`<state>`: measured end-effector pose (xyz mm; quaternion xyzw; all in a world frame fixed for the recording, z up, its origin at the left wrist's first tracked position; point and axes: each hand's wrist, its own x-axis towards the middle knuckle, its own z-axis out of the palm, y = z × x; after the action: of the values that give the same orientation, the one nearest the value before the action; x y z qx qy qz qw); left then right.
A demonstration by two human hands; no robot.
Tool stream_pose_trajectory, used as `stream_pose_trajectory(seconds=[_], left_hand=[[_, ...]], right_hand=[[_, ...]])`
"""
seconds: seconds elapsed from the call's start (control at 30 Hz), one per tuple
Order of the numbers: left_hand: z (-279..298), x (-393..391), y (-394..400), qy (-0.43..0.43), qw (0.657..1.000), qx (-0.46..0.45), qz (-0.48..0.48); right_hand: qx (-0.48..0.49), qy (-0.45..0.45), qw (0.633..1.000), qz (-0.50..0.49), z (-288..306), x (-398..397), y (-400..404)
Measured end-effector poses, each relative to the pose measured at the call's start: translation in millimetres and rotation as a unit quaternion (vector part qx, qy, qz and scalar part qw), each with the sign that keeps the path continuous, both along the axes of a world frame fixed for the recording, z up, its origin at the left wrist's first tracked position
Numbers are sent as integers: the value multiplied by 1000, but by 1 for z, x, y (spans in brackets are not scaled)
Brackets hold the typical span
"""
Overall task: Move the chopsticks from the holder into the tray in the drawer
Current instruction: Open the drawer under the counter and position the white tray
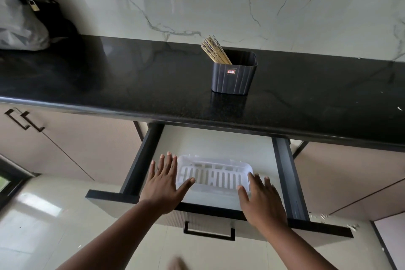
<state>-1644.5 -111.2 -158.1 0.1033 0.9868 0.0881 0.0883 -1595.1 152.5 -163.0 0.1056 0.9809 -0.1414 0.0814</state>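
A bundle of wooden chopsticks (213, 50) leans left in a dark ribbed holder (233, 76) standing on the black countertop (131, 85). Below it the drawer (142, 160) is pulled out, and a white slotted plastic tray (213, 176) lies inside on the drawer floor. My left hand (164, 184) hovers flat, fingers spread, at the tray's left end, its thumb over the tray's rim. My right hand (260, 199) is spread the same way at the tray's right end. Neither hand holds anything.
A grey and black bag (24, 22) sits on the counter at far left. Cupboard doors with black handles (24, 119) flank the drawer. The drawer front has a black handle (209, 233). A marble wall rises behind the counter; glossy floor tiles lie below.
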Motion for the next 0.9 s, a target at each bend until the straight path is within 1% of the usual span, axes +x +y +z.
stream_pose_trajectory(seconds=[0.23,0.47,0.57,0.67,0.73,0.8,0.83,0.87,0.9], left_hand=[[-1,-36,7,11,999,-31,-16],[-7,-39,6,-8,1000,-21,-19],[-9,-38,4,-28,999,-16,-16],[-7,-41,4,-84,996,5,-3],[-3,-48,5,-130,990,43,19],[3,-59,3,-163,979,112,54],[6,-66,2,-181,967,162,77],[8,-74,-1,-208,946,225,106],[10,-81,-4,-239,917,290,136]], right_hand=[[19,2,1000,7,5,-36,6],[0,-12,1000,-1,7,-35,6],[4,-19,1000,-5,8,-33,5],[-8,-41,999,-29,10,-32,4],[-44,-56,995,-67,12,-35,6],[-121,-66,982,-129,14,-44,10],[-154,-66,973,-157,16,-51,13],[-179,-65,965,-178,17,-58,16],[-197,-64,959,-196,19,-66,18]])
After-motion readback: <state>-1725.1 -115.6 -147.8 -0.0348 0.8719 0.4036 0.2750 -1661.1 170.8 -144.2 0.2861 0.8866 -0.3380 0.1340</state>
